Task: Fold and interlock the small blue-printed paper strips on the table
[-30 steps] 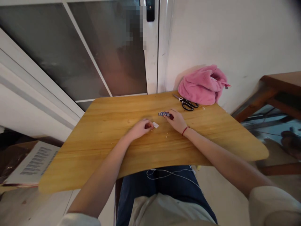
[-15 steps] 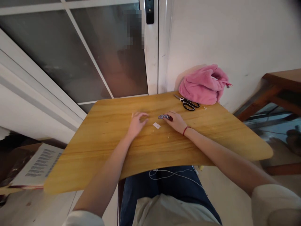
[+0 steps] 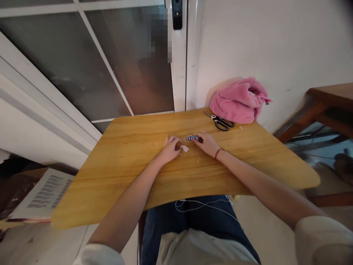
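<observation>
My left hand [image 3: 171,148] is at the middle of the wooden table [image 3: 132,162], with its thumb and forefinger curled together at the left edge of a small white piece of paper [image 3: 185,148]. The fingertips cover that edge in part. To the right of it, my right hand [image 3: 205,142] grips a small item with a blue-and-white patterned strip [image 3: 192,138] and a dark red end. The strip points left from the fingers; its exact kind I cannot make out. A few tiny white bits lie on the wood near the paper.
Black-handled scissors [image 3: 221,122] lie at the back right beside a pink plush bag or cloth [image 3: 238,101]. Behind the table stand a glazed door [image 3: 132,59] and a white wall. A white cable [image 3: 204,203] lies across my lap; an open box [image 3: 41,195] is at left.
My left hand has moved right to the white paper and its fingers have closed in at the edge. My right hand keeps its hold on the patterned item, almost unmoved.
</observation>
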Motion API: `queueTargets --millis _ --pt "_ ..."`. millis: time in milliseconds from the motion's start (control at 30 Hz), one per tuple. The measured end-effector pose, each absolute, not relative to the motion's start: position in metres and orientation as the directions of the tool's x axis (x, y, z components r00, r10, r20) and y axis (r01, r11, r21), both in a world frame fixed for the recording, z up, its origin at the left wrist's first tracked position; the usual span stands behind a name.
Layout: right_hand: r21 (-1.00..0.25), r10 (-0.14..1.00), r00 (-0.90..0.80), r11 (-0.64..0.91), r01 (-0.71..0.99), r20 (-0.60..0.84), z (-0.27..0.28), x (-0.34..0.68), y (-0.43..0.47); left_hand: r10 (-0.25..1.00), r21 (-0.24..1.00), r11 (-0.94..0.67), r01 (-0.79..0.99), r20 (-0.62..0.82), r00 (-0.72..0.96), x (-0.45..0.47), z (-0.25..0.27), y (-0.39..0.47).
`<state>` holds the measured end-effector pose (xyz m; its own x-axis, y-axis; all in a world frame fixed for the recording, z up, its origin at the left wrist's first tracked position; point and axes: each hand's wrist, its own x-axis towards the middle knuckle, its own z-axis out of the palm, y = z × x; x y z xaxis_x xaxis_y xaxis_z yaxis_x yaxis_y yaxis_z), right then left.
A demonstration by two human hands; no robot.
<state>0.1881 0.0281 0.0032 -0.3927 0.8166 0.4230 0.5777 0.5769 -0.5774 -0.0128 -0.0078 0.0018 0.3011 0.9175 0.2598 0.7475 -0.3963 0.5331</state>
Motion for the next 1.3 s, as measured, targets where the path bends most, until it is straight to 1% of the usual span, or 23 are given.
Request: queueTargets --millis 600,767,900,1100,1233,1300 --pt "-0.562 0.804 -0.411 0.594 0.576 0.429 0.004 0.189 0.028 0.956 0.546 -0.292 0.785 0.179 0.231 -0.008 0.004 -0.012" --pt "-0.556 0.801 -0.416 0.598 0.578 0.429 0.002 0.189 0.028 0.953 0.515 -0.298 0.804 0.203 0.224 -0.008 0.004 -0.014" --pt "-0.551 0.797 -0.408 0.603 0.577 0.445 0.000 0.189 0.029 0.952 0.508 -0.306 0.805 0.186 0.245 -0.009 0.005 -0.016" --pt "-0.547 0.798 -0.409 0.602 0.582 0.443 0.001 0.190 0.029 0.952 0.542 -0.305 0.783 0.178 0.248 -0.009 0.008 -0.016" --pt "-0.566 0.807 -0.399 0.590 0.576 0.436 0.002 0.190 0.028 0.926 0.613 -0.377 0.695 0.236 0.295 -0.010 0.010 -0.015" --pt "-0.612 0.828 -0.380 0.560 0.558 0.411 0.001 0.189 0.027 0.921 0.659 -0.389 0.644 0.269 0.282 -0.010 0.011 -0.014"
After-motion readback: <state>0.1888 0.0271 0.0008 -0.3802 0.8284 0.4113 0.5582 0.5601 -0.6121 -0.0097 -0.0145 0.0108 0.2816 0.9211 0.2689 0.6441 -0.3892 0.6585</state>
